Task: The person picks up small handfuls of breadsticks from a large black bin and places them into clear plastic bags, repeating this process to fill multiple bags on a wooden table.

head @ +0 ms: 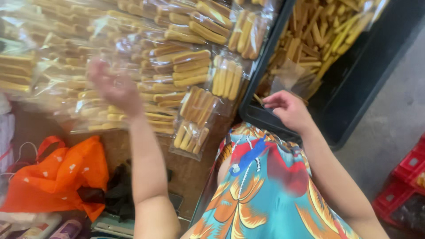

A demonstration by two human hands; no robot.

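Now, far left at about eight o'clock, an orange bag (53, 177) slumps on the brown surface, with something black (116, 192) bunched just beside it. Above that, from nine round to twelve, a heap of clear packets of biscuit sticks (146, 53) spreads across the table.

Next comes the left hand (116, 88), blurred, fingers spread, hovering over the heap and gripping nothing I can make out. Just to its right, a lower packet (191, 136) sits near the table edge at about six o'clock of the pile.

Further right, the right hand (287, 108) rests at the rim of the black crate (354, 84), fingertips pinched together on what looks like a single stick (258, 99) and the edge of a clear bag (287, 73). That stick's long axis seems to run from ten o'clock to four o'clock, free end toward ten; it is small, so take that loosely. The loose sticks (323, 31) in the crate lie mostly on the one-to-seven diagonal.

The risk, as I judge it: the sticks look brittle, so a hard pinch could snap one, and the sweeping left hand could nudge that low packet off the edge. Far right, red crates (405, 181) stand on the floor.
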